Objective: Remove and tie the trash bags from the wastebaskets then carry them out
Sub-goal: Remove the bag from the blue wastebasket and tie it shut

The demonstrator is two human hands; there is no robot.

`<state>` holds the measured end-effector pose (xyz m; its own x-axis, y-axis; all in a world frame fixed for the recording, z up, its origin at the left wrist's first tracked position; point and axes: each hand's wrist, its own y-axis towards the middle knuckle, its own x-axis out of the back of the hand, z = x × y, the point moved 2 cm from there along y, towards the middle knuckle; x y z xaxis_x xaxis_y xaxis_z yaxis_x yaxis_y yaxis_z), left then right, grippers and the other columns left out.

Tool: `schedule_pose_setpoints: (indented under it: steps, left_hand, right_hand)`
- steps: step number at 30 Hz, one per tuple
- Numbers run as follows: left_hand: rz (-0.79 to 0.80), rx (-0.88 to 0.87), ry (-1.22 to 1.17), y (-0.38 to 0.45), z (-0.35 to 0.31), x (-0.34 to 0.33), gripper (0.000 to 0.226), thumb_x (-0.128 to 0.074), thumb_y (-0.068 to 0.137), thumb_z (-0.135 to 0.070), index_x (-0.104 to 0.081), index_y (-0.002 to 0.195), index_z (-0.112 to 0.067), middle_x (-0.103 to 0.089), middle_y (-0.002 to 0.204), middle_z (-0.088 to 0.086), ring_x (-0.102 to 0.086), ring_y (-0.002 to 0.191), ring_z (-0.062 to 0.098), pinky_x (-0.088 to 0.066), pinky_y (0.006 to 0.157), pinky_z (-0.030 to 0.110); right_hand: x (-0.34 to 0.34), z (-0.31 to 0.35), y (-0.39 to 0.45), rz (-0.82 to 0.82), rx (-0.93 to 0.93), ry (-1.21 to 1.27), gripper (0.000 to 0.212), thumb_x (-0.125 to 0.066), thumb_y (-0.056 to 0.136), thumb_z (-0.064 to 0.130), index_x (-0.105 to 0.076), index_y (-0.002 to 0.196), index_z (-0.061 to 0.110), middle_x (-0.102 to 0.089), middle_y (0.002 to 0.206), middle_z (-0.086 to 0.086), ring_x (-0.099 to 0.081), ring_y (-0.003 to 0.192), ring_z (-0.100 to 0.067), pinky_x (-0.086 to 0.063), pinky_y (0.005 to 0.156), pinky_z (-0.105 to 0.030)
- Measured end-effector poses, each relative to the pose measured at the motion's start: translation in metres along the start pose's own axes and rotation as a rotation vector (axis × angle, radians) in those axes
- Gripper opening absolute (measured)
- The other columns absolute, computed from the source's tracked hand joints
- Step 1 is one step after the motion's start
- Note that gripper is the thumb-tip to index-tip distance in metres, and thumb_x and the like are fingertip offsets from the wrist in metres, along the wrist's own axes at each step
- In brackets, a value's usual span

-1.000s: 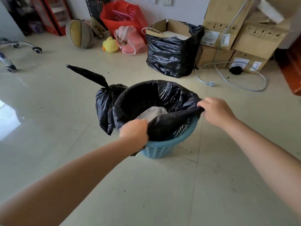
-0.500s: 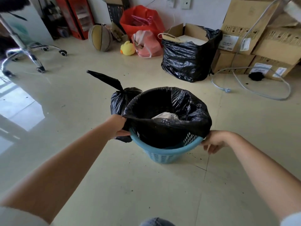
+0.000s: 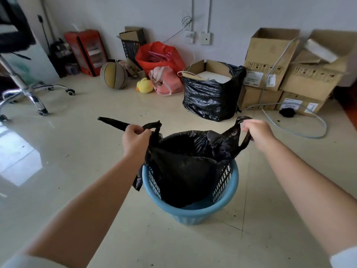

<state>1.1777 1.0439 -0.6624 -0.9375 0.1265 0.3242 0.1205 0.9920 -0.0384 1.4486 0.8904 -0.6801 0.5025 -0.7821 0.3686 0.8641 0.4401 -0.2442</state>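
Note:
A black trash bag (image 3: 185,171) hangs partly lifted out of a blue plastic wastebasket (image 3: 193,211) on the floor in the middle of the view. My left hand (image 3: 135,139) is shut on the bag's left handle loop. My right hand (image 3: 257,133) is shut on its right handle loop. Both handles are pulled up and apart above the rim. A second, tied black bag (image 3: 114,122) lies behind my left hand; only its pointed tail shows.
A large black-bagged carton (image 3: 210,97) stands behind the basket. Stacked cardboard boxes (image 3: 289,74) and a grey cable (image 3: 301,130) are at the right. Red and pink bags (image 3: 162,74), a yellow duck toy (image 3: 144,86), a ball (image 3: 114,75) and an office chair base (image 3: 29,93) are at the left.
Both hands slid from the rim to the bag's handles and raised them. The bag has come off the rim and risen partly out of the basket. The camera tilted up.

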Motion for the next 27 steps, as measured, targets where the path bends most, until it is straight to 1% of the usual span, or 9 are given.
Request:
schedule_pose_setpoints:
  steps: [4, 8, 11, 13, 15, 18, 21, 24, 27]
  left_hand:
    - [0.011, 0.327, -0.217, 0.026, -0.004, -0.003, 0.051, -0.075, 0.071, -0.003, -0.049, 0.114, 0.005, -0.06, 0.104, 0.019, -0.064, 0.092, 0.03, -0.055, 0.078, 0.037]
    - [0.48, 0.516, 0.034, 0.03, -0.011, 0.007, 0.043, -0.071, 0.079, -0.004, -0.05, 0.114, 0.011, -0.063, 0.103, 0.02, -0.063, 0.091, 0.032, -0.052, 0.089, 0.043]
    - [0.615, 0.41, 0.58, 0.023, -0.032, 0.019, 0.061, -0.068, 0.084, -0.014, -0.041, 0.136, 0.002, -0.047, 0.139, 0.019, -0.051, 0.123, 0.035, -0.045, 0.103, 0.041]
    - [0.563, 0.195, 0.764, 0.024, -0.056, 0.023, 0.046, -0.06, 0.09, -0.019, -0.049, 0.13, 0.001, -0.061, 0.113, 0.015, -0.059, 0.104, 0.029, -0.053, 0.084, 0.029]
    - [0.456, -0.024, 0.519, 0.029, -0.078, 0.025, 0.022, -0.055, 0.093, -0.018, -0.063, 0.107, -0.004, -0.052, 0.069, 0.005, -0.051, 0.066, 0.018, -0.039, 0.057, 0.021]
    - [0.292, -0.124, -0.124, 0.028, -0.118, 0.034, 0.023, -0.049, 0.095, -0.017, -0.056, 0.073, -0.016, -0.046, 0.062, -0.002, -0.039, 0.058, 0.009, -0.033, 0.057, 0.021]
    - [0.37, -0.138, -0.484, 0.025, -0.154, 0.048, 0.033, -0.043, 0.098, -0.014, -0.045, 0.065, -0.016, -0.048, 0.048, -0.006, -0.04, 0.047, 0.006, -0.037, 0.052, 0.016]
    - [0.474, -0.17, 0.006, 0.027, -0.161, 0.061, 0.026, -0.045, 0.098, -0.021, -0.05, 0.074, -0.013, -0.051, 0.073, 0.007, -0.045, 0.059, 0.013, -0.04, 0.055, 0.021]
    - [0.44, -0.14, 0.754, 0.036, -0.116, 0.064, 0.049, -0.048, 0.094, -0.04, -0.049, 0.126, -0.003, -0.052, 0.125, 0.015, -0.052, 0.112, 0.026, -0.042, 0.092, 0.032]
  right_hand:
    - [-0.011, 0.06, -0.022, 0.078, 0.127, 0.136, 0.033, -0.048, 0.09, 0.004, -0.058, 0.12, 0.0, -0.063, 0.111, -0.015, -0.06, 0.087, -0.014, -0.043, 0.072, -0.023]
    - [-0.022, 0.097, -0.045, 0.236, 0.302, -0.101, 0.043, -0.043, 0.092, 0.003, -0.046, 0.135, 0.005, -0.042, 0.146, -0.007, -0.037, 0.135, -0.022, -0.029, 0.109, -0.029]
    - [-0.026, 0.121, -0.054, 0.275, 0.363, -0.194, 0.047, -0.039, 0.094, 0.004, -0.037, 0.141, 0.008, -0.032, 0.152, -0.005, -0.028, 0.141, -0.021, -0.021, 0.115, -0.031]
    - [-0.025, 0.141, -0.058, 0.25, 0.407, -0.197, 0.048, -0.039, 0.094, 0.004, -0.037, 0.141, 0.009, -0.032, 0.152, -0.006, -0.028, 0.141, -0.021, -0.022, 0.115, -0.03]
    - [-0.026, 0.16, -0.064, 0.233, 0.458, -0.204, 0.047, -0.038, 0.093, 0.004, -0.039, 0.14, 0.01, -0.033, 0.152, -0.006, -0.03, 0.14, -0.021, -0.023, 0.113, -0.029]
    - [-0.029, 0.187, -0.075, 0.204, 0.548, -0.19, 0.049, -0.038, 0.093, 0.003, -0.038, 0.141, 0.013, -0.033, 0.152, -0.006, -0.036, 0.137, -0.025, -0.028, 0.112, -0.033]
    - [-0.033, 0.218, -0.09, 0.189, 0.665, -0.159, 0.05, -0.038, 0.092, 0.002, -0.036, 0.141, 0.014, -0.044, 0.144, -0.007, -0.055, 0.107, -0.014, -0.041, 0.092, -0.023]
    - [-0.037, 0.249, -0.104, 0.197, 0.72, -0.135, 0.049, -0.038, 0.092, 0.001, -0.04, 0.14, 0.012, -0.054, 0.133, -0.006, -0.051, 0.119, -0.015, -0.037, 0.099, -0.021]
    - [-0.043, 0.253, -0.11, 0.158, 0.685, -0.142, 0.047, -0.041, 0.09, 0.003, -0.045, 0.136, 0.01, -0.041, 0.147, -0.009, -0.037, 0.136, -0.022, -0.028, 0.111, -0.029]
